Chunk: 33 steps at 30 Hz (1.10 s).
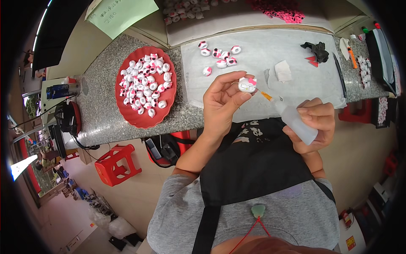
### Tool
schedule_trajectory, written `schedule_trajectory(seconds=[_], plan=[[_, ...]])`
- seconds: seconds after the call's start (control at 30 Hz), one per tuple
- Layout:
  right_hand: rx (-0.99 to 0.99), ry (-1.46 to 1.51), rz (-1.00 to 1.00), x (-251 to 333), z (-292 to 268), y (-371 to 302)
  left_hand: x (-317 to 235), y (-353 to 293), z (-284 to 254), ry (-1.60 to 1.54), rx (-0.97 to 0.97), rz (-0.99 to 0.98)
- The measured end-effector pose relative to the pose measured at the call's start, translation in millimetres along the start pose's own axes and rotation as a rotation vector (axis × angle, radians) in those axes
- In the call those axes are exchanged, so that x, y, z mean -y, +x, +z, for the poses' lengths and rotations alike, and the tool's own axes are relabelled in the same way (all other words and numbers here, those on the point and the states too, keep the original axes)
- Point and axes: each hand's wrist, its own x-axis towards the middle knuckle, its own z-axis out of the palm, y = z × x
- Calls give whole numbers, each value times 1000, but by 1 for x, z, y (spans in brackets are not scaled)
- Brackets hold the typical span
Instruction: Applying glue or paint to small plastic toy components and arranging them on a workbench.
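Note:
Between the thumb and fingers of my left hand (224,99) is a small white cat-head figure (247,85) with a pink bow and outlined glasses. My right hand (314,125) grips a translucent squeeze bottle (298,125), tilted so that its orange tip (266,96) points at the figure. A thin needle seems to reach from that tip close to the figure's right side; whether it touches, I cannot tell. Behind my hands, several similar cat heads (221,63) lie on the white paper sheet (249,46).
A red scalloped plate (144,122) piled with cat heads stands on the speckled counter (99,122) at left. A torn paper piece (283,70), black crumpled material (317,51) and an orange-handled tool (352,58) lie at right. Pink parts (287,15) fill the back shelf. A red stool (117,165) stands below.

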Motion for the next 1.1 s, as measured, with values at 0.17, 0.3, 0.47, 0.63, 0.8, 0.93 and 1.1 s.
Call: schedule_trajectory(seconds=[0.17, 0.3, 0.47, 0.63, 0.8, 0.93, 1.1], plan=[[-5, 2, -4, -2, 2, -2, 0, -1, -1, -1, 8, -4], [-4, 13, 1, -2, 2, -2, -1, -1, -2, -11, 35, -29], [26, 21, 14, 1, 2, -2, 1, -2, -1, 48, 6, -16], [12, 12, 31, 2, 1, -3, 2, -2, -1, 36, -2, -19], [7, 36, 49, 1, 2, -3, 2, -3, 0, 59, 7, -5], [10, 25, 41, -1, 3, -3, 3, -3, -2, 63, 43, 16], [26, 15, 58, 0, 6, -2, 4, -2, -2, 276, 55, 79]])
